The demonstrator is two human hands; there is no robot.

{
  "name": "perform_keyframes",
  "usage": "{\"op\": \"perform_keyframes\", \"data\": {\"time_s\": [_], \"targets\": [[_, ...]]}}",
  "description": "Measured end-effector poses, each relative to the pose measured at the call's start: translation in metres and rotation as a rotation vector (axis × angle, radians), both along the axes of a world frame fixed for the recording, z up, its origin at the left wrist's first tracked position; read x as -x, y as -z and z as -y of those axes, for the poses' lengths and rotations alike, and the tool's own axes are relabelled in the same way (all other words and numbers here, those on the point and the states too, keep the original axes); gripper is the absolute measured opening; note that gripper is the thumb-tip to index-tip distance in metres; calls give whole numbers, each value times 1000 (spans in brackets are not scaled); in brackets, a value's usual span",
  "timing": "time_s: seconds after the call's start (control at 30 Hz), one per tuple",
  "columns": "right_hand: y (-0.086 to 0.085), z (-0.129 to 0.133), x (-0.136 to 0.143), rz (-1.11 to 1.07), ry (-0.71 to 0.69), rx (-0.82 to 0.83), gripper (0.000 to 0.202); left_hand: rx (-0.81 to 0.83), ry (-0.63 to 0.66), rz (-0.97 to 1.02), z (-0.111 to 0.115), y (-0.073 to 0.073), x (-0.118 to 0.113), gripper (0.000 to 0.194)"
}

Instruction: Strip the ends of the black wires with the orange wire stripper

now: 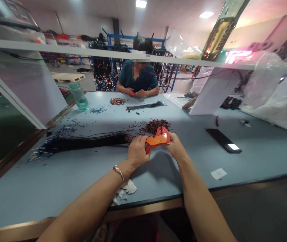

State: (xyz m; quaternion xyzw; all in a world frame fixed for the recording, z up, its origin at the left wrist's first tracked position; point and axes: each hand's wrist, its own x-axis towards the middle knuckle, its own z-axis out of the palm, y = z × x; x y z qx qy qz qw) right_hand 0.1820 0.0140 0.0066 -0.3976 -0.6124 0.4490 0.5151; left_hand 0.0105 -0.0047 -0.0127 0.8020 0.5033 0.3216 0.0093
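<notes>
My left hand [138, 150] is wrapped around the handle end of an orange and red wire stripper [157, 139], which lies crosswise above the table. At the tool's red jaw end, my right hand [175, 146] is closed, its fingertips mostly hidden behind the head; what it pinches cannot be made out. A long bundle of black wires [88, 141] rests on the table to the left, with blue and white tips at its far left end. Just beyond the tool lies a heap of small dark and copper-coloured scraps [155, 126].
Opposite, a person [138, 79] holds a red tool near a smaller wire bundle [145, 106]. A green bottle [79, 96] stands far left, a phone [223, 140] lies right. White paper scraps [129, 187] sit by the front edge. A shelf [103, 53] crosses above.
</notes>
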Motion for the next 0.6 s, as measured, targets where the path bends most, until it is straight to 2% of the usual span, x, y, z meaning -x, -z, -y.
{"op": "perform_keyframes", "data": {"time_s": [0.43, 0.6], "targets": [[3, -3, 0, 18, -7, 36, 21, 41, 4, -3, 0, -2, 0, 33], [6, -5, -1, 34, 23, 32, 19, 88, -14, -26, 4, -8, -1, 22]]}}
